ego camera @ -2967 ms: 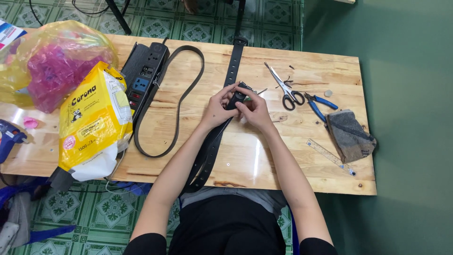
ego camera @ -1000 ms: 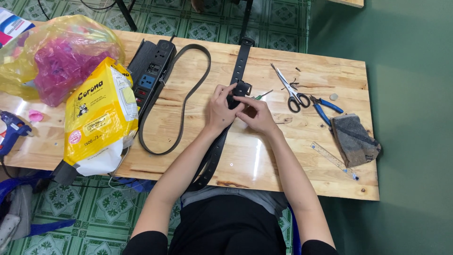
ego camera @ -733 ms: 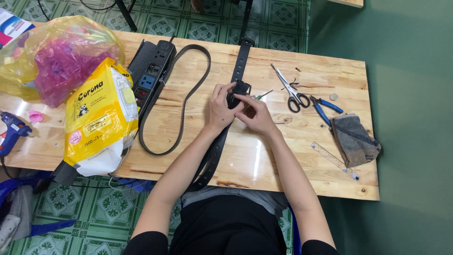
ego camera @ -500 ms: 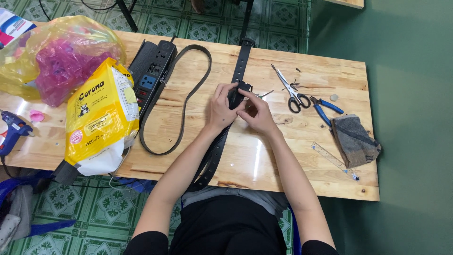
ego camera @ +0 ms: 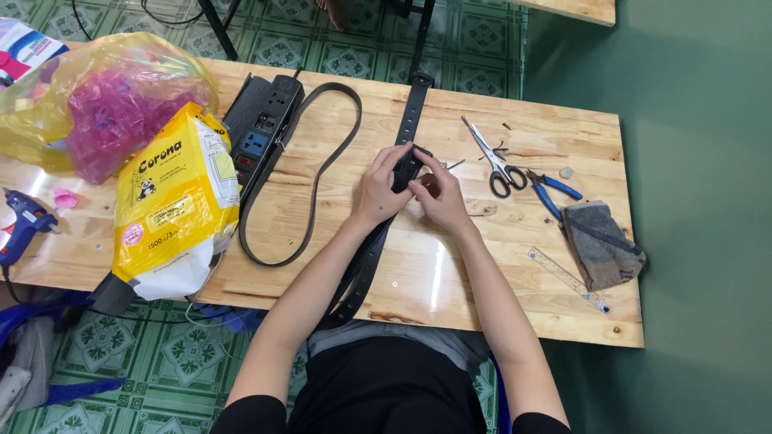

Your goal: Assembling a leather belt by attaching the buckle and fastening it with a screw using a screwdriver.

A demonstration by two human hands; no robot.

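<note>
Centrally, both hands: meet over the middle of the wooden table [ego camera: 515,265], fingertips nearly touching.
Left hand [ego camera: 380,191]: lies palm-down on a black leather belt [ego camera: 378,241], fingers curled over the strap and pinching it.
Right hand [ego camera: 438,195]: pressed against the same spot from the other side, fingers bent and gripping the strap's edge; what sits under the fingertips is hidden.
Belt: runs from the table's far edge, under both hands, and off the near edge toward the person's lap.
Second belt [ego camera: 310,173]: looped flat on the table, just left of the left hand.
Power strip [ego camera: 259,128]: black, beyond that loop, further left.
Yellow bag [ego camera: 173,205]: well left of the left hand, with a pink-filled plastic bag [ego camera: 104,104] behind it.
Glue gun [ego camera: 24,229]: blue, at the far left edge.
Scissors [ego camera: 492,157]: just right of the right hand.
Pliers [ego camera: 551,191]: blue-handled, beside the scissors.
Grey cloth [ego camera: 599,241]: further right, with a clear ruler [ego camera: 567,279] near it.
</note>
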